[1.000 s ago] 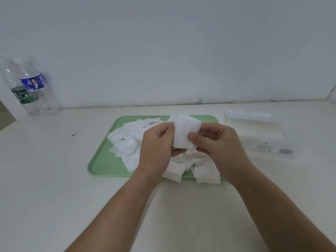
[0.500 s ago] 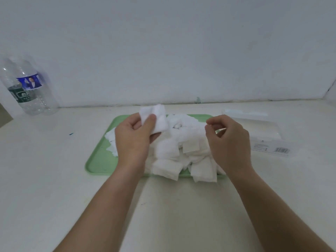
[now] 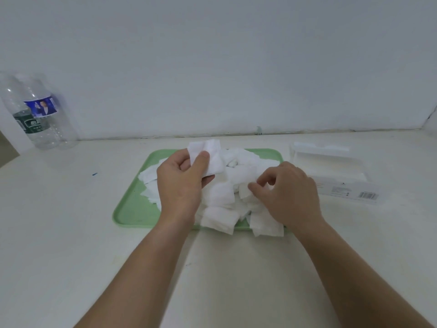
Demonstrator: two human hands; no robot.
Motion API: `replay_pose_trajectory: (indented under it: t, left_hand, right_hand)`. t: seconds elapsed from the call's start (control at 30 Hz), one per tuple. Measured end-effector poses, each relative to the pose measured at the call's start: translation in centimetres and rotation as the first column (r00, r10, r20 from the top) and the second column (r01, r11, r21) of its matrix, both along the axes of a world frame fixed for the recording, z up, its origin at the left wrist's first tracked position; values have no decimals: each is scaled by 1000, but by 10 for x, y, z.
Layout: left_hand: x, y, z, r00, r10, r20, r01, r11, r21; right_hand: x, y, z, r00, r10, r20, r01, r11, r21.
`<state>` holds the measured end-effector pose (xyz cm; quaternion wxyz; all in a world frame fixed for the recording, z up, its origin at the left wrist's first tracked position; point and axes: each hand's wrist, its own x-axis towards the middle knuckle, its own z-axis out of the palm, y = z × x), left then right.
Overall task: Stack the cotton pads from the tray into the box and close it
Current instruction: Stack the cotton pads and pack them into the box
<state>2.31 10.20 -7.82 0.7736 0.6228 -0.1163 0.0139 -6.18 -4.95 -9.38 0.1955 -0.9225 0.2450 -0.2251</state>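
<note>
While left hand (image 3: pixel 179 183) grips pad stack (image 3: pixel 210 157), right hand (image 3: pixel 290 192) pinches pad (image 3: pixel 243 192); pile (image 3: pixel 222 197) overhangs tray (image 3: pixel 132 204) near edge.

Two bare hands and forearms, seen from the wearer's own head.
The left hand (image 3: pixel 182 183) and right hand (image 3: pixel 290 192) are uncovered, as are the left forearm (image 3: pixel 142 268) and right forearm (image 3: pixel 354 268) all the way to the lower edge of the view, where each arm broadens under the wide-angle lens. The skin looks smooth, with knuckle ridges and wrist creases faintly showing; the left thumb's nail (image 3: pixel 204 154) is short and plain.
</note>
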Motion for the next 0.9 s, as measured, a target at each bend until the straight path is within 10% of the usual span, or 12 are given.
replay_pose_trajectory:
  t: [0.23,0.6,0.9]
  left_hand:
    - [-3,-3,-3,996,-84,-41,85,996,31]
    - [-14,-13,-10,960,-248,-128,253,967,30]
    - [-17,-14,-9,950,-288,-121,283,957,-56]
  right_hand:
    - [-4,-4,11,830,-166,532,-224,775,591]
    - [-5,0,17,789,-145,597,-574,170,801]
    - [-6,11,12,841,-15,542,-523,239,818]
